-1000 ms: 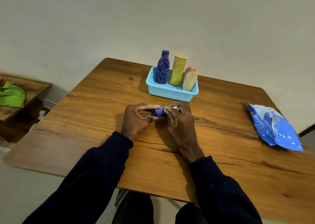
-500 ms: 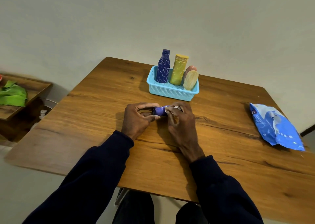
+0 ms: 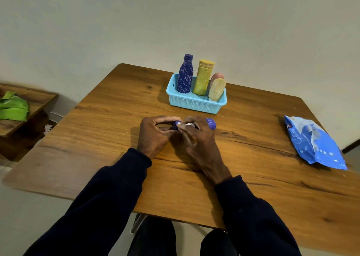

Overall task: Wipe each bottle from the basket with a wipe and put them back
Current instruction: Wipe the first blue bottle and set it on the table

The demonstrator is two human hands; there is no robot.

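Note:
A small purple bottle point(image 3: 211, 123) lies sideways just above the wooden table point(image 3: 109, 123), held between both hands. My left hand point(image 3: 153, 134) pinches its left end. My right hand point(image 3: 196, 139) wraps a white wipe point(image 3: 188, 123) around the bottle's middle, leaving the right end showing. Behind them a light blue basket point(image 3: 194, 102) holds a dark blue bottle point(image 3: 185, 74), a yellow bottle point(image 3: 203, 76) and a cream bottle point(image 3: 216, 89) with a pink one behind it.
A blue pack of wipes point(image 3: 313, 143) lies on the table at the right. At the far left a lower wooden shelf carries a green cloth point(image 3: 12, 107). A plain wall stands behind the table.
My right hand has slid left along the bottle with the wipe, uncovering the bottle's right end. My left hand holds the other end as before.

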